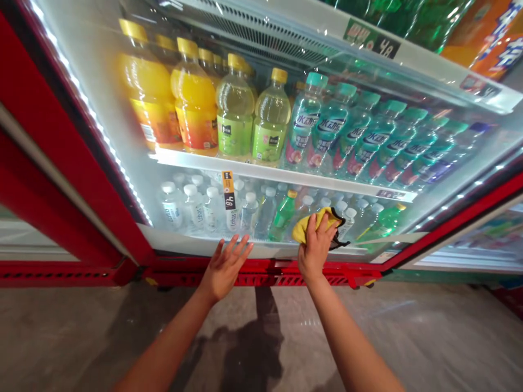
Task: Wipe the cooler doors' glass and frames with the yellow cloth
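My right hand (pixel 316 247) is pressed over a yellow cloth (pixel 301 229) with dark edging, which lies against the lower part of a drinks fridge's front. Part of the cloth bunches out above and right of the fingers. My left hand (pixel 226 270) is to the left at about the same height, holding nothing, with its fingers apart and pointing up at the fridge. Whether its fingertips touch the glass I cannot tell. Behind the hands, water bottles with white caps (pixel 191 207) and a green bottle (pixel 283 216) stand on the lowest shelf.
The middle shelf holds yellow juice bottles (pixel 194 103), pale green ones (pixel 271 120) and a row of teal-capped bottles (pixel 304 125). A red frame (pixel 261 272) runs along the fridge's base, above the grey floor (pixel 163 326). Another fridge (pixel 482 239) stands at the right.
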A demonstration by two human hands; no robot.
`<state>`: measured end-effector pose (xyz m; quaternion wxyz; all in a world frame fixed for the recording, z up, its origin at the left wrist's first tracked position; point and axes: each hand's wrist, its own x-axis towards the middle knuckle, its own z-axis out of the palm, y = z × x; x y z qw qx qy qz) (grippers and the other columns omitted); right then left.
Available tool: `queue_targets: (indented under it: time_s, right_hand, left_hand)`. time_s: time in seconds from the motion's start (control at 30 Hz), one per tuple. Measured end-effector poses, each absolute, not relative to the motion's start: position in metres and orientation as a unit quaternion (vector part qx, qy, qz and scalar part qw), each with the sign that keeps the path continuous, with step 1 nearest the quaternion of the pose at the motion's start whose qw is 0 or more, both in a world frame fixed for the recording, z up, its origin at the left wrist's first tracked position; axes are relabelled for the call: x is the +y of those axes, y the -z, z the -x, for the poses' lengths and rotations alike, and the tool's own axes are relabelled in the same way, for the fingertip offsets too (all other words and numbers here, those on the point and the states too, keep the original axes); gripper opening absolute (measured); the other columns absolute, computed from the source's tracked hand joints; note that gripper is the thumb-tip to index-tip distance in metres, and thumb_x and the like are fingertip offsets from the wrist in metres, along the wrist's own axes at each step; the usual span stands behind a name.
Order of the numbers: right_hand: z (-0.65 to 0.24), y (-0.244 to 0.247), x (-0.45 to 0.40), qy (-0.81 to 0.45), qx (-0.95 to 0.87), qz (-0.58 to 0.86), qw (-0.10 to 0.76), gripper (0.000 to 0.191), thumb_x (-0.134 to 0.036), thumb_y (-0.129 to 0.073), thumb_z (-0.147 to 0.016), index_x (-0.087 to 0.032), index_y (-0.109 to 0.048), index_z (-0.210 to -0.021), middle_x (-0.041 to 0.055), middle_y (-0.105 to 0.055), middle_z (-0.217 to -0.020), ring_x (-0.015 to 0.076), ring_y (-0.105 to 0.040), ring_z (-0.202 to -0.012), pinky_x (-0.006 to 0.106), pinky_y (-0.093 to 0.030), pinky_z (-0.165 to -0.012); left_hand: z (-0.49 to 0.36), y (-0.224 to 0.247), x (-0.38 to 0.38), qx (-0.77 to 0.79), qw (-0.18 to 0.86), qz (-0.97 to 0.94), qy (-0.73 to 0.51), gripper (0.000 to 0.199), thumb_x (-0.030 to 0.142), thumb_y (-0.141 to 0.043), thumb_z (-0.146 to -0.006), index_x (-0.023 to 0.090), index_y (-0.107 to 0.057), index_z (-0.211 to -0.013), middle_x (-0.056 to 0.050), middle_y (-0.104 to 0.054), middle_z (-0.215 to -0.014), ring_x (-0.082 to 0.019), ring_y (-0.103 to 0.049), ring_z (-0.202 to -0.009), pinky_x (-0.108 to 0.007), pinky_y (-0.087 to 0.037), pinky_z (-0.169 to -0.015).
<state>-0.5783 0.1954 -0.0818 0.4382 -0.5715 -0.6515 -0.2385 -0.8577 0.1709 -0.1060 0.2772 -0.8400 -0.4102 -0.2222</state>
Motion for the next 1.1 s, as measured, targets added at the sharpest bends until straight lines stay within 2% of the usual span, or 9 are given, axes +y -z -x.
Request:
queue_targets:
  time_s: [0.07, 0.23, 0.33, 0.47, 0.57, 0.7, 0.77, 0.93, 1.1]
  right_hand:
    - [0.603, 0.081, 0.198, 0.246, -0.664, 0.565, 0.423, 0.098, -0.003, -0.051, -0.078, -0.026, -0.013, -0.165, 0.0104, -0.004, -0.173, 0.0433, 0.013, -0.156, 0.078, -0.019, -0.116]
    - [0.602, 0.115, 0.184, 0.269, -0.761, 0.486, 0.336, 0.077, -0.002, -0.051, -0.087, -0.035, -0.04, -0.156, 0.0053, -0.045, -0.16, 0.0326, 0.0, -0.159, 0.067, -0.019, -0.123]
    - [0.582, 0.113, 0.181, 0.254, -0.747, 0.509, 0.346, 0.084, 0.0, -0.046, -0.085, -0.035, -0.032, -0.16, 0.0072, -0.039, -0.164, 0.0346, -0.005, -0.159, 0.07, -0.023, -0.12]
    - [0.604, 0.089, 0.191, 0.243, -0.676, 0.562, 0.412, 0.09, -0.003, -0.049, -0.081, -0.023, -0.019, -0.164, 0.0145, -0.016, -0.171, 0.0438, 0.01, -0.156, 0.078, -0.022, -0.115]
    - [0.629, 0.095, 0.191, 0.246, -0.721, 0.526, 0.377, 0.077, -0.007, -0.053, -0.085, -0.025, -0.038, -0.158, 0.0127, -0.035, -0.165, 0.0421, 0.004, -0.157, 0.076, -0.017, -0.118]
    - [0.618, 0.117, 0.177, 0.245, -0.816, 0.436, 0.29, 0.059, -0.009, -0.051, -0.091, -0.033, -0.057, -0.145, 0.004, -0.062, -0.145, 0.0297, -0.02, -0.156, 0.061, -0.013, -0.127]
    - [0.606, 0.117, 0.174, 0.249, -0.801, 0.45, 0.306, 0.058, -0.01, -0.049, -0.093, -0.031, -0.056, -0.146, 0.0051, -0.062, -0.145, 0.03, -0.019, -0.157, 0.061, -0.016, -0.126]
    - [0.63, 0.092, 0.187, 0.263, -0.688, 0.542, 0.405, 0.068, -0.009, -0.049, -0.089, -0.021, -0.043, -0.156, 0.0151, -0.037, -0.164, 0.0424, 0.004, -0.157, 0.075, -0.021, -0.118]
    - [0.658, 0.108, 0.188, 0.264, -0.803, 0.435, 0.311, 0.056, -0.015, -0.052, -0.095, -0.035, -0.054, -0.147, 0.0014, -0.058, -0.15, 0.031, -0.023, -0.155, 0.061, -0.014, -0.126]
  left_hand:
    - [0.858, 0.107, 0.17, -0.418, 0.288, 0.837, 0.203, 0.077, 0.017, -0.057, -0.085, 0.022, -0.034, -0.159, -0.003, -0.027, -0.168, -0.023, -0.002, -0.16, -0.049, 0.005, -0.131]
    - [0.864, 0.11, 0.167, -0.431, 0.282, 0.836, 0.188, 0.079, 0.018, -0.061, -0.084, 0.021, -0.036, -0.158, -0.005, -0.023, -0.169, -0.025, 0.0, -0.16, -0.05, 0.008, -0.13]
    - [0.869, 0.113, 0.166, -0.435, 0.271, 0.835, 0.199, 0.08, 0.014, -0.06, -0.082, 0.02, -0.035, -0.159, -0.006, -0.023, -0.169, -0.026, 0.003, -0.159, -0.051, 0.006, -0.13]
    - [0.87, 0.117, 0.166, -0.435, 0.251, 0.838, 0.213, 0.084, 0.012, -0.059, -0.082, 0.02, -0.031, -0.16, -0.006, -0.023, -0.169, -0.027, 0.001, -0.159, -0.051, 0.002, -0.13]
    - [0.869, 0.118, 0.164, -0.437, 0.244, 0.839, 0.214, 0.084, 0.014, -0.059, -0.084, 0.021, -0.027, -0.162, -0.006, -0.023, -0.169, -0.027, -0.001, -0.16, -0.051, 0.0, -0.13]
    - [0.873, 0.117, 0.159, -0.446, 0.254, 0.836, 0.194, 0.083, 0.015, -0.058, -0.085, 0.019, -0.026, -0.162, -0.006, -0.021, -0.17, -0.026, 0.004, -0.159, -0.05, 0.007, -0.13]
    - [0.876, 0.118, 0.157, -0.451, 0.259, 0.834, 0.185, 0.082, 0.016, -0.057, -0.085, 0.018, -0.027, -0.161, -0.007, -0.021, -0.17, -0.026, 0.004, -0.159, -0.051, 0.009, -0.129]
    - [0.879, 0.12, 0.156, -0.448, 0.257, 0.834, 0.193, 0.079, 0.016, -0.055, -0.087, 0.017, -0.028, -0.161, -0.007, -0.024, -0.169, -0.027, 0.002, -0.159, -0.051, 0.008, -0.129]
    - [0.882, 0.119, 0.157, -0.444, 0.212, 0.844, 0.212, 0.074, 0.016, -0.052, -0.089, 0.02, -0.032, -0.16, -0.006, -0.029, -0.168, -0.026, -0.007, -0.16, -0.049, -0.003, -0.131]
